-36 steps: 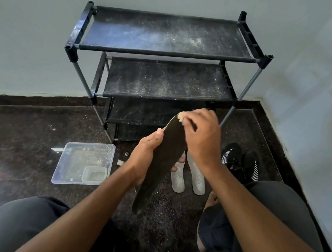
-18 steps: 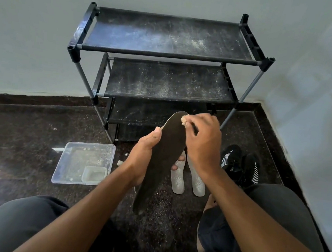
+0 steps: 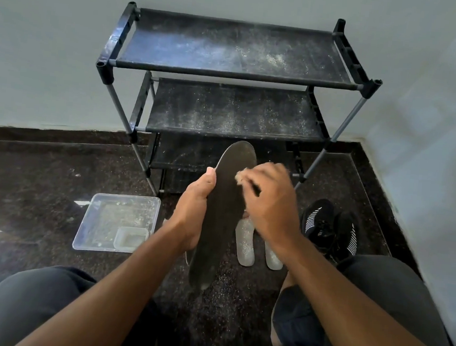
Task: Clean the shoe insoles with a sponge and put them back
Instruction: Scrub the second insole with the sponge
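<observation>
Dark insole (image 3: 222,213) in left hand (image 3: 193,211) grip, right hand (image 3: 271,204) pinching one sponge (image 3: 239,176), two pale insoles (image 3: 245,243) below

We identify the setting as a home, in a room corner used for shoe storage. Indicators: a dusty three-tier shoe rack (image 3: 236,96) against the plain painted wall (image 3: 53,41), dark speckled stone floor (image 3: 42,173), and black sneakers (image 3: 329,226) beside the rack.

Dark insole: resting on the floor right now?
No. The left hand holds the dark insole up off the floor while the right hand rubs it with a sponge.
</observation>
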